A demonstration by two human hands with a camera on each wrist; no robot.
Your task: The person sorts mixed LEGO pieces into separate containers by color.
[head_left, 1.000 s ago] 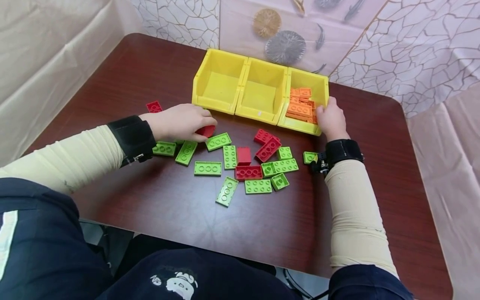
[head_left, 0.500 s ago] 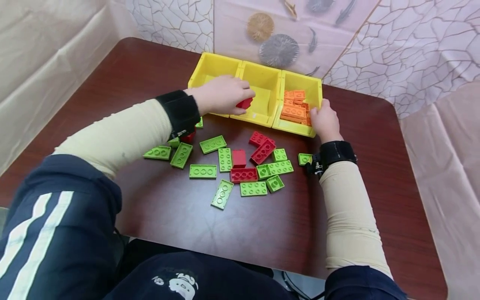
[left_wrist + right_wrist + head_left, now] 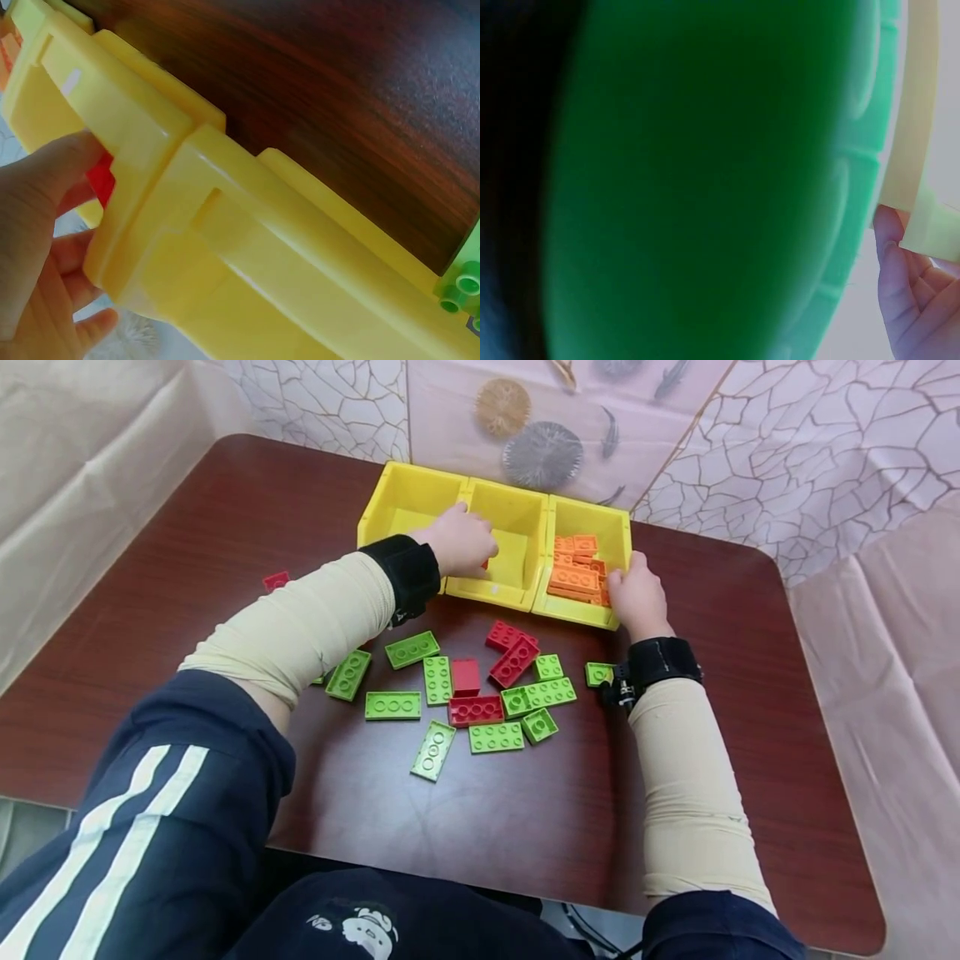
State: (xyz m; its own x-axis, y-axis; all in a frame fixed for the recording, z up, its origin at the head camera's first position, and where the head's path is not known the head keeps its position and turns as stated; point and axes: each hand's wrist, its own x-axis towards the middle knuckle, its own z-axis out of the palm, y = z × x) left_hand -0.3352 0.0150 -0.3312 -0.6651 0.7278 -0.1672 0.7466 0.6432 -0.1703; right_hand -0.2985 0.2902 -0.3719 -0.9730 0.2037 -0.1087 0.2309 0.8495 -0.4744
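My left hand (image 3: 459,542) reaches into the middle yellow bin (image 3: 517,552), pinching a red brick (image 3: 101,180) between thumb and fingers. Most of that brick is hidden by the hand and the bin's front wall. Orange bricks (image 3: 574,578) lie in the right yellow bin (image 3: 611,518). My right hand (image 3: 641,599) grips the outer side of this bin. In the right wrist view, a large blurred green brick (image 3: 705,180) fills the foreground, while the fingers hold the bin's edge beyond it.
A third yellow bin (image 3: 412,493) joins on at the left. Green bricks (image 3: 393,706) and red bricks (image 3: 477,711) lie scattered on the dark wooden table (image 3: 360,810). One red brick (image 3: 276,581) sits left of the left forearm.
My left hand has carried a red brick from the table to the right and down into the middle bin. My right hand keeps its grip on the right bin. The head view shifts slightly.
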